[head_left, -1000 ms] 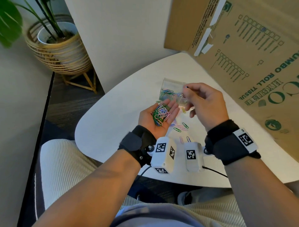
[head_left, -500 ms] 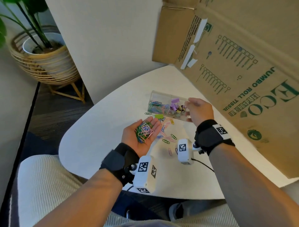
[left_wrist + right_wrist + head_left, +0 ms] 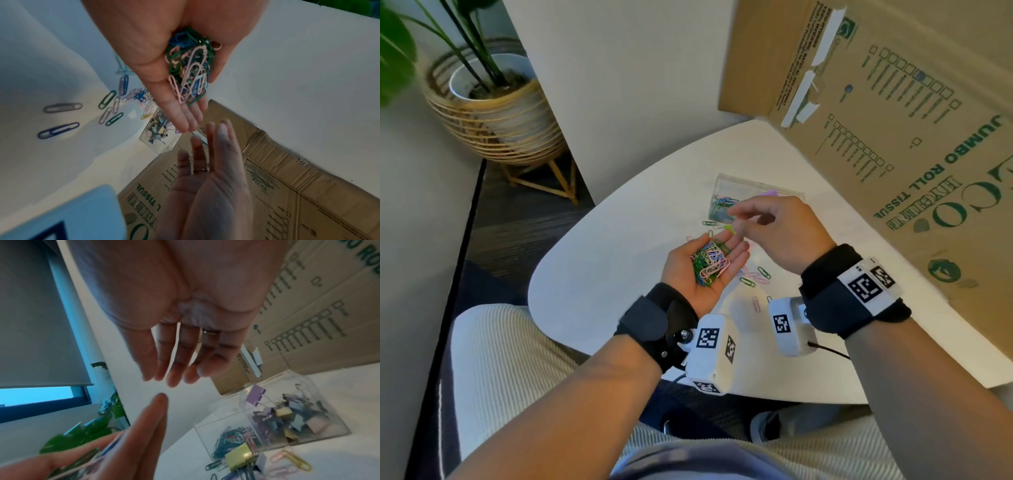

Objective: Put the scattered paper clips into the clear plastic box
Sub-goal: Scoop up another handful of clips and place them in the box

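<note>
Spillage is the main risk, I judge: the left hand [image 3: 707,265] lies palm-up and slack-fingered, cradling a heap of green, pink and blue wire paper clips [image 3: 190,71] over the white rounded table [image 3: 619,267], and any tilt short of the clear plastic two-compartment box [image 3: 273,423] would scatter them again. The right hand [image 3: 774,233] hovers empty, fingers loosely spread, between palm and box. More clips [image 3: 755,275] lie loose on the table beside the box, whose near compartment already holds some.
</note>
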The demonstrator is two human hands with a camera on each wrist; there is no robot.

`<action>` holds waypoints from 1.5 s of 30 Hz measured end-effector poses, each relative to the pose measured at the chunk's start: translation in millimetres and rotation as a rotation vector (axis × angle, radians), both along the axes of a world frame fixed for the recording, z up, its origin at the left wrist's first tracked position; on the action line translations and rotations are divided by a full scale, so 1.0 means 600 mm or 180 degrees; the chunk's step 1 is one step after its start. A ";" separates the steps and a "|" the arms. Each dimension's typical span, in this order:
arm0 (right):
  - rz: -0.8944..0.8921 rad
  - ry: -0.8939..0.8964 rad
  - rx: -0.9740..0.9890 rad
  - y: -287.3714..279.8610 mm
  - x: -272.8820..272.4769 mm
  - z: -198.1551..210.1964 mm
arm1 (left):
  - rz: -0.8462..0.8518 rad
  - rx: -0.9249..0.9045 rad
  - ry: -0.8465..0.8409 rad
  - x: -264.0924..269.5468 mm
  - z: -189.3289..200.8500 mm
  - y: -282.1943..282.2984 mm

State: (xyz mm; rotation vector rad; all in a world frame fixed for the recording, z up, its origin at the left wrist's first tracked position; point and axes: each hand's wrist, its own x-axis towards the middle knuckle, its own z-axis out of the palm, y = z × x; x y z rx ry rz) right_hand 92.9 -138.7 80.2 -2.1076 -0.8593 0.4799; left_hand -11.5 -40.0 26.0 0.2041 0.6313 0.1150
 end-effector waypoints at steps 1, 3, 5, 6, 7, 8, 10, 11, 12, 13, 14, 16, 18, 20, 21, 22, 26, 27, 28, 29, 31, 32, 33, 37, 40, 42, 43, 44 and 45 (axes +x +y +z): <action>0.0191 0.0071 -0.0107 0.002 -0.009 0.003 | -0.0025 0.0019 0.0029 -0.001 -0.001 0.000; 0.0546 -0.0012 -0.0430 0.007 -0.026 0.001 | -0.0079 0.0032 0.0067 -0.002 -0.002 -0.002; 0.0647 -0.0041 -0.0572 0.007 -0.036 -0.005 | -0.0121 -0.0053 0.0051 -0.005 -0.002 -0.005; 0.0604 0.0026 -0.0522 0.005 -0.037 -0.008 | -0.0128 -0.0120 0.0045 -0.006 -0.001 -0.006; 0.0540 0.0111 -0.0400 0.003 -0.038 -0.011 | -0.0113 -0.0164 0.0042 -0.008 -0.002 -0.006; 0.0482 0.0196 -0.0242 0.000 -0.038 -0.012 | -0.0080 -0.0194 0.0017 -0.009 -0.003 -0.004; 0.0472 0.0171 -0.0089 -0.008 -0.038 -0.013 | -0.0027 -0.0202 -0.0034 -0.010 -0.005 0.002; 0.0558 -0.0013 -0.0185 -0.010 -0.038 -0.012 | -0.0020 -0.0203 -0.0079 -0.009 -0.005 0.004; 0.0684 -0.0251 -0.0356 -0.011 -0.039 -0.011 | -0.0011 -0.0226 -0.0114 -0.007 -0.003 0.005; 0.0819 -0.0490 -0.0516 -0.011 -0.041 -0.010 | 0.0011 -0.0244 -0.0117 -0.004 -0.001 0.006; 0.0915 -0.0689 -0.0639 -0.009 -0.044 -0.010 | 0.0043 -0.0232 -0.0126 -0.002 0.001 0.006; 0.0956 -0.0971 -0.0774 -0.005 -0.051 -0.008 | 0.0070 -0.0129 -0.0136 0.003 0.003 0.007; 0.0900 -0.1167 -0.0853 0.000 -0.057 -0.008 | 0.0062 -0.0020 -0.0127 0.004 0.002 0.008; 0.0869 -0.1251 -0.0858 0.004 -0.060 -0.010 | 0.0069 0.0023 -0.0097 0.004 0.000 0.008; 0.0857 -0.1214 -0.0842 0.005 -0.061 -0.010 | 0.0076 0.0017 -0.0105 0.003 -0.001 0.009; 0.0834 -0.1149 -0.0807 0.005 -0.060 -0.011 | 0.0078 -0.0004 -0.0125 0.002 -0.001 0.009; 0.0495 -0.0696 -0.0454 0.000 -0.052 -0.008 | 0.0115 -0.0095 -0.0155 0.002 0.000 0.010; 0.0393 -0.0550 -0.0357 -0.001 -0.050 -0.007 | 0.0125 -0.0101 -0.0149 0.003 -0.001 0.011; 0.0308 -0.0383 -0.0256 -0.002 -0.049 -0.006 | 0.0132 -0.0111 -0.0143 0.004 -0.002 0.012; 0.0223 -0.0180 -0.0152 -0.001 -0.047 -0.008 | 0.0128 -0.0126 -0.0137 0.005 -0.003 0.012; -0.0028 0.0341 0.0112 0.000 -0.042 -0.014 | 0.0101 -0.0175 -0.0129 0.006 -0.006 0.011; -0.0190 0.0602 0.0235 0.000 -0.038 -0.016 | 0.0090 -0.0204 -0.0122 0.007 -0.008 0.010; -0.0322 0.0835 0.0351 0.000 -0.034 -0.016 | 0.0092 -0.0223 -0.0126 0.006 -0.009 0.009; -0.0461 0.1259 0.0657 0.001 -0.021 -0.014 | 0.0137 -0.0182 -0.0124 0.003 -0.014 0.012; -0.0585 0.1388 0.0760 0.007 -0.005 -0.014 | 0.0145 -0.0124 -0.0137 0.002 -0.014 0.018; -0.0664 0.1469 0.0785 0.015 0.006 -0.013 | 0.0152 -0.0108 -0.0136 0.002 -0.013 0.025; -0.0704 0.1501 0.0793 0.020 0.012 -0.012 | 0.0152 -0.0104 -0.0126 0.002 -0.013 0.028; -0.0757 0.1524 0.0794 0.025 0.019 -0.011 | 0.0156 -0.0101 -0.0113 0.002 -0.012 0.031; -0.0824 0.1544 0.0789 0.030 0.027 -0.010 | 0.0159 -0.0098 -0.0102 0.001 -0.011 0.033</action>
